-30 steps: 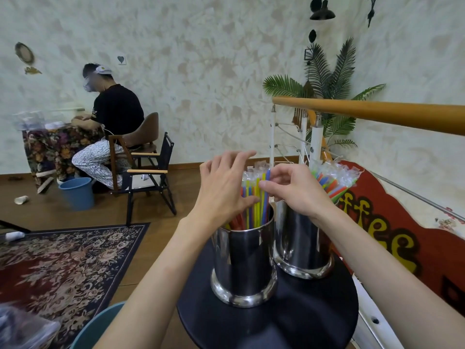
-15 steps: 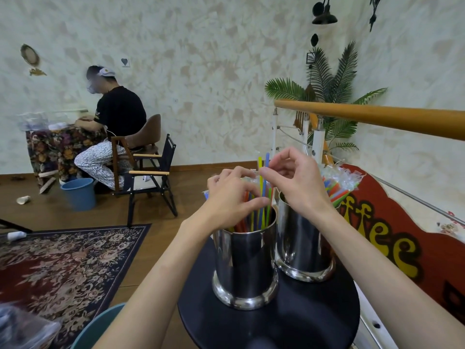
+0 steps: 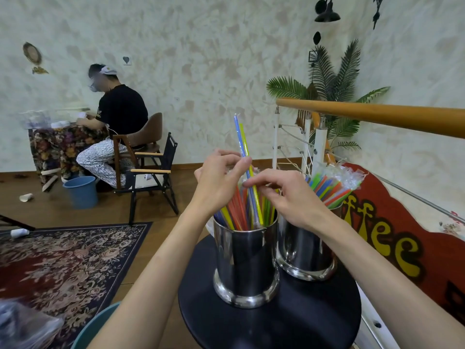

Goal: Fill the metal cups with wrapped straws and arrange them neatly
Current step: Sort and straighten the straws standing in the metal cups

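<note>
The head view shows 2 metal cups on a round black table (image 3: 289, 331). The near cup (image 3: 247, 263) stands left of the far cup (image 3: 305, 250), their bases just beside each other. The near cup holds a bunch of coloured wrapped straws (image 3: 232, 212) standing upright. A blue straw (image 3: 239, 137) and a yellow straw (image 3: 244, 139) stick up well above the rest, their lower ends inside the near cup. The left hand (image 3: 219, 180) is over the near cup's left rim, thumb and fingers curled and pinching those 2 tall straws. The right hand (image 3: 289, 195) is above the gap between the cups, its fingertips (image 3: 247, 183) touching the same straws lower down; whether it grips them cannot be told. The far cup holds more wrapped straws (image 3: 332, 187) leaning right. Behind, a seated person (image 3: 118, 122) works at a flowered table (image 3: 50, 152) beside a blue bucket (image 3: 81, 191).
</note>
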The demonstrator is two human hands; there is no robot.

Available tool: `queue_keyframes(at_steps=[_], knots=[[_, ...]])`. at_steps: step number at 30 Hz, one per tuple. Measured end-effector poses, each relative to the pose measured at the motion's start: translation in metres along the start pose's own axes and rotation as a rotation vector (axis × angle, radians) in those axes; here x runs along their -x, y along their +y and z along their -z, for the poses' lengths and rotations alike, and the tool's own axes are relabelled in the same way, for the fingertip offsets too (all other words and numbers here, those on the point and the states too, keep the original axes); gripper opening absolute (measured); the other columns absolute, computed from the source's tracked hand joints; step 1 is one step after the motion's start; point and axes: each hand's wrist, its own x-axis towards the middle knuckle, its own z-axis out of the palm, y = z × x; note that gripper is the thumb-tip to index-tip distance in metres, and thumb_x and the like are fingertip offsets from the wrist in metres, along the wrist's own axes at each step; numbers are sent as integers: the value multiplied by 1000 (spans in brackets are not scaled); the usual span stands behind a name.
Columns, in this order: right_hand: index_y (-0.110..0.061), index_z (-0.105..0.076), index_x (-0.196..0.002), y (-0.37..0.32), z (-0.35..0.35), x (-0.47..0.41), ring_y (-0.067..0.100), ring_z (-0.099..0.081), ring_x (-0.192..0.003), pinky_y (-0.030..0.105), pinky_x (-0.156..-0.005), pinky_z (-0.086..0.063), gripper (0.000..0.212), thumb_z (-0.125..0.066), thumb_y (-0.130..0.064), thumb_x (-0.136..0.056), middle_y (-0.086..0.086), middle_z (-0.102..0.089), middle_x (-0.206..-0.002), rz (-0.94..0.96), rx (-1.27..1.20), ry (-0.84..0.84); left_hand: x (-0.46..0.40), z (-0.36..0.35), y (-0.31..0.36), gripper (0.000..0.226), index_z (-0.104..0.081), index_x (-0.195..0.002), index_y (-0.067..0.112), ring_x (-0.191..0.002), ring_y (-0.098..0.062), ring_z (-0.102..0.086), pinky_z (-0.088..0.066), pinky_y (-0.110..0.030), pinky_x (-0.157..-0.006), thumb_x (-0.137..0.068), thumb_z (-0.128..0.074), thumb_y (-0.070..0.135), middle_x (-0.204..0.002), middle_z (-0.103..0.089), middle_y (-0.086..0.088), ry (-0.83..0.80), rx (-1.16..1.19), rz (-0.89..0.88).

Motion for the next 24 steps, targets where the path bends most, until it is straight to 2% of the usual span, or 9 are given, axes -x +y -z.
queue_keyframes(at_steps=[3, 6, 9, 11, 13, 15, 17, 21, 24], knots=[[-16, -76, -113, -2, 0, -2, 0, -65, -101, 12, -85, -47, 38, -64, 10, -88, -5, -74, -105, 65, 13, 70, 1, 1, 0, 40, -75, -83, 20, -123, -11, -50, -34, -57, -109, -105, -48, 40, -106, -62, 11, -3, -8, 2], [-12, -78, -107, -3, 0, -4, 0, -67, -93, 19, -81, -54, 32, -69, 9, -86, -6, -75, -100, 101, 3, 179, 3, 0, 0, 49, -67, -72, 36, -119, -10, -50, -29, -53, -109, -108, -35, 43, -104, -60, 15, -25, -70, 2], [-13, -76, -111, -5, 4, -5, -1, -71, -86, 20, -79, -57, 26, -76, -3, -87, -14, -75, -96, 90, -96, 281, 3, 0, -3, 44, -65, -81, 40, -110, -7, -50, -29, -49, -106, -110, -32, 39, -102, -59, 13, -32, -125, -26], [-14, -75, -111, -9, 9, -5, -4, -70, -74, 15, -70, -54, 23, -77, -10, -88, -19, -74, -89, 76, -209, 362, 2, 1, -8, 28, -66, -92, 34, -104, -6, -51, -33, -48, -103, -107, -42, 34, -101, -59, 14, -5, -192, -54], [-21, -75, -106, -17, 15, -6, -1, -70, -78, 16, -71, -52, 18, -76, -18, -89, -19, -73, -88, 95, -298, 451, 2, 3, -13, 11, -61, -101, 33, -101, -3, -50, -38, -47, -103, -101, -52, 29, -104, -57, 16, 24, -254, -82], [-31, -73, -102, -25, 22, -8, 9, -68, -80, 27, -69, -54, 13, -74, -26, -90, -12, -72, -87, 143, -251, 538, 2, 4, -16, 13, -59, -107, 33, -101, -2, -51, -40, -48, -104, -99, -54, 24, -108, -56, 16, 21, -279, -83], [-30, -75, -95, -30, 29, -10, 24, -62, -75, 38, -66, -50, 4, -73, -31, -91, 4, -67, -82, 150, -216, 572, 0, 4, -19, 18, -61, -113, 29, -105, -7, -56, -44, -50, -103, -100, -53, 21, -110, -58, 15, 15, -285, -78], [-17, -68, -69, -28, 23, -12, 5, -46, -54, 22, -54, -38, 29, -72, -35, -92, -5, -55, -57, 5, -174, 429, 0, 4, -19, 28, -61, -128, 21, -108, -13, -63, -50, -48, -99, -107, -45, 31, -114, -62, 11, 85, -125, -90], [-21, -56, -55, -16, -1, -10, 3, -38, -47, 18, -50, -31, 44, -73, -40, -90, -10, -45, -46, -197, 17, 150, 2, 4, -13, 37, -59, -130, 27, -104, -1, -63, -52, -23, -91, -104, -43, 47, -113, -67, 13, 129, 98, -111]])
